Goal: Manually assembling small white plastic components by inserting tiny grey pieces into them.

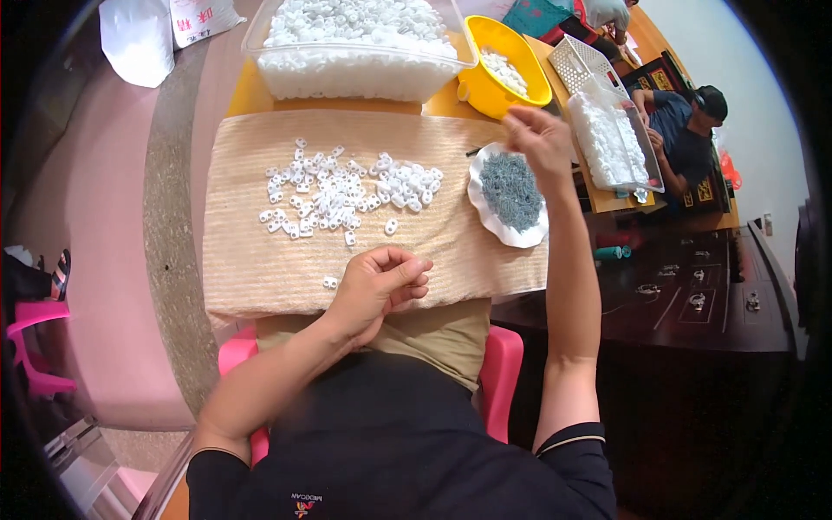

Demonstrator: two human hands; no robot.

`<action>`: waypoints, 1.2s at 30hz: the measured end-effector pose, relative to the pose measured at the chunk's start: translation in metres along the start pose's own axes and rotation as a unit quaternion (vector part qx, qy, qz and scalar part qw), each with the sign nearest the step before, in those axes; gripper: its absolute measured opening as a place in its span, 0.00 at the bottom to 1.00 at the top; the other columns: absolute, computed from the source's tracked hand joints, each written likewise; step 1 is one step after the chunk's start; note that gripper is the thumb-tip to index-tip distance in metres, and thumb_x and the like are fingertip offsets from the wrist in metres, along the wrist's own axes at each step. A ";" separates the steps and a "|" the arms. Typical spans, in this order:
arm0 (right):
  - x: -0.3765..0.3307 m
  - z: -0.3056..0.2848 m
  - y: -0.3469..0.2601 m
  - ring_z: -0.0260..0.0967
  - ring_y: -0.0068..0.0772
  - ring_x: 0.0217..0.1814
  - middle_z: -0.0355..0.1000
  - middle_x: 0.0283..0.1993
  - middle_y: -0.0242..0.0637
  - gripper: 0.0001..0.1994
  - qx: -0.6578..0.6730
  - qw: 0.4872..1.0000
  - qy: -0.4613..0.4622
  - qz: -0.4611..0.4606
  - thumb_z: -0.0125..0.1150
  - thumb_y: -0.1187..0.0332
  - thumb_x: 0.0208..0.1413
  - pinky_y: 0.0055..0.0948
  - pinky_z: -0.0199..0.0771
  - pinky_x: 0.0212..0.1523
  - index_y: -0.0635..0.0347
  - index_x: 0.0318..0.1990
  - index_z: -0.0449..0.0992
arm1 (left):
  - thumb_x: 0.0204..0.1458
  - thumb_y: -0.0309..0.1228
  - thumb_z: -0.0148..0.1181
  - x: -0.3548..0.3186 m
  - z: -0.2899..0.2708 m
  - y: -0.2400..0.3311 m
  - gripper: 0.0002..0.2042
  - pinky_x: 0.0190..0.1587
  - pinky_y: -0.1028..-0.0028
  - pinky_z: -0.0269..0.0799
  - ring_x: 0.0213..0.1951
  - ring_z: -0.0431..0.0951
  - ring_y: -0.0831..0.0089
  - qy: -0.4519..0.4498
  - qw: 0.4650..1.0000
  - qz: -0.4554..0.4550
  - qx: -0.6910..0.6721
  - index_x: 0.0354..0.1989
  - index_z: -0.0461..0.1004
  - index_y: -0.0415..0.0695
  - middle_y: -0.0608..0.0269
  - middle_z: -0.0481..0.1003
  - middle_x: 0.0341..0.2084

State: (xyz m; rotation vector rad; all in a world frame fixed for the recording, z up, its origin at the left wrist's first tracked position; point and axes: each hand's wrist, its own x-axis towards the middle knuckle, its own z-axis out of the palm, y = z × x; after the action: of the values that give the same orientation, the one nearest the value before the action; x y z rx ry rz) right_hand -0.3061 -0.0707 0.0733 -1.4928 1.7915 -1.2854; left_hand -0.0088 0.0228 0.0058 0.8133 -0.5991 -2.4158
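My left hand [386,282] is closed above the towel's near edge, thumb pressed against the curled index finger; anything in it is hidden. Raised at the right, my right hand [544,147] has its fingertips pinched together and slightly blurred; what they hold cannot be made out. It hovers by the far edge of a white scalloped dish [476,204] heaped with small grey metal parts [510,191]. Many small white plastic pieces with two holes lie on the towel [251,260], in a left pile [334,195] and a right pile [412,182]. Single pieces lie apart nearer me.
A clear bin [347,74] full of white pieces stands beyond the towel, beside a yellow basin [501,108] holding more. At the right are a white-filled container [607,143], a white perforated basket [579,65] and a seated person [685,139]. White sacks [139,43] lie far left.
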 end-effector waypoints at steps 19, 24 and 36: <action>-0.101 0.069 -0.014 0.71 0.44 0.43 0.74 0.38 0.39 0.11 -0.312 0.902 -0.199 -0.223 0.62 0.73 0.45 0.36 0.70 0.46 0.59 0.39 0.79 | 0.56 0.29 0.61 0.003 -0.002 -0.014 0.06 0.37 0.77 0.78 0.31 0.76 0.80 -0.006 0.999 0.031 0.002 0.35 0.74 0.40 0.65 0.76 0.30; -0.106 0.087 -0.023 0.73 0.44 0.39 0.73 0.36 0.40 0.10 -0.268 0.911 -0.214 -0.230 0.62 0.71 0.47 0.37 0.72 0.41 0.58 0.39 0.78 | 0.55 0.28 0.62 0.001 0.001 -0.014 0.05 0.34 0.80 0.76 0.28 0.75 0.80 0.018 0.999 0.040 0.001 0.32 0.73 0.40 0.66 0.75 0.26; -0.095 0.126 -0.039 0.74 0.46 0.37 0.71 0.37 0.40 0.09 -0.375 0.871 -0.252 -0.194 0.57 0.68 0.52 0.42 0.72 0.37 0.55 0.40 0.77 | 0.55 0.29 0.61 0.002 0.000 -0.018 0.06 0.34 0.78 0.76 0.29 0.74 0.80 0.011 0.998 0.053 0.012 0.32 0.73 0.40 0.66 0.74 0.27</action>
State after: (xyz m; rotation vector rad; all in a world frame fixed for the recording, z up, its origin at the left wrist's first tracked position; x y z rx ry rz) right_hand -0.1553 -0.0252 0.0313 -2.4229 1.7371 -0.2158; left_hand -0.0157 0.0354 -0.0048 0.7971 -0.6481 -2.3055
